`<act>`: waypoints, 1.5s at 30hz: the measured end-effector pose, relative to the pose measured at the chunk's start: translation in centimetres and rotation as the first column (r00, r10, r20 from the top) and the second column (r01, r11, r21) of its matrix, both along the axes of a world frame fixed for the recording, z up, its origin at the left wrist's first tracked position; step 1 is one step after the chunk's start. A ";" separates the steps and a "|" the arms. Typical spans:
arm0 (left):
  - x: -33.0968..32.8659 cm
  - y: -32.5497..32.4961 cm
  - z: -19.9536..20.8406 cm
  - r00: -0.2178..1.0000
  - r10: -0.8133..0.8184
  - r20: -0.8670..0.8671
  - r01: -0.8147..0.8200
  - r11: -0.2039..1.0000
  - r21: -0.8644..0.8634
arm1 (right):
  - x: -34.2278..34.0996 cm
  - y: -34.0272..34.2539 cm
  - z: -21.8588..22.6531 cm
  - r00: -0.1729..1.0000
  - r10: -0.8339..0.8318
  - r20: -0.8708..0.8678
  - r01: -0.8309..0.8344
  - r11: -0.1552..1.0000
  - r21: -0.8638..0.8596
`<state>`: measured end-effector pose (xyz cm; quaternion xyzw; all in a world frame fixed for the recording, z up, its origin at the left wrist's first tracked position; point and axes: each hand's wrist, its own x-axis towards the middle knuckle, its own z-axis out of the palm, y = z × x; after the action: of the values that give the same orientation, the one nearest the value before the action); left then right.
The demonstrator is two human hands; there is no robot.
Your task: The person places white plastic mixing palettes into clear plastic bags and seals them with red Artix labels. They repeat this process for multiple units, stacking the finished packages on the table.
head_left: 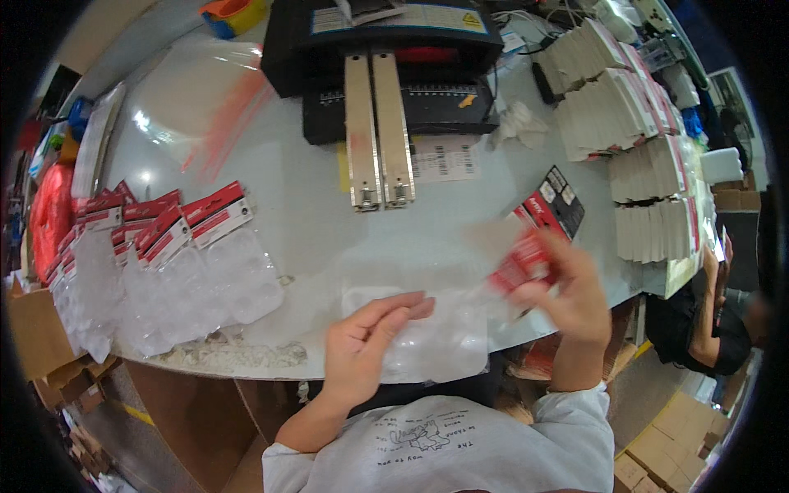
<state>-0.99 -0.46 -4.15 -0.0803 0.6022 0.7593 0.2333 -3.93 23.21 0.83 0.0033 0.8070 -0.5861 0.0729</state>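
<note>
A clear plastic blister sheet (440, 349) with rounded pockets lies at the table's near edge in front of me. My left hand (366, 337) is at its upper left part, thumb and fingers pressed together on the plastic. Off to the right, my right hand (575, 292) grips a red and white printed card (522, 263), smeared by motion. Just beyond it, another red and black card (559, 201) lies on the table.
A black machine (386, 49) with two metal rails (378, 135) stands at the back. Filled clear packs with red headers (193, 271) pile up at left. Stacks of cards (649, 172) line the right side. A clear plastic sheet (181, 99) lies back left. Another person (703, 329) is at far right.
</note>
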 end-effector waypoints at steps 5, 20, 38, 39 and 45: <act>0.6 -0.6 -0.1 0.996 0.014 -0.092 -0.029 0.987 -0.159 | -1.5 -4.0 -0.9 0.949 0.265 0.171 -0.293 0.941 0.167; -0.1 -1.4 -2.1 0.885 0.311 -0.347 -0.418 0.858 -0.297 | -1.5 -3.4 -3.2 0.939 0.107 0.328 -0.078 0.992 -0.100; 0.1 -1.7 -1.7 0.941 0.215 -0.260 -0.304 0.874 -0.378 | 1.2 -4.5 -5.5 0.873 0.136 0.468 0.141 0.849 -0.509; -0.5 -1.6 -2.1 0.937 0.222 -0.270 -0.314 0.872 -0.375 | 0.5 -4.8 -6.0 0.867 0.104 0.488 0.186 0.840 -0.509; -6.7 -1.0 -6.0 0.897 0.244 -0.369 -0.382 0.848 -0.367 | -4.7 -6.1 -9.6 0.884 -0.075 0.462 0.349 0.762 -0.546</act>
<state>-7.67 -1.42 -10.10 -0.1085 0.7617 0.6386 -0.0158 -8.66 17.08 -8.76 0.1968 0.5316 -0.8060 0.1703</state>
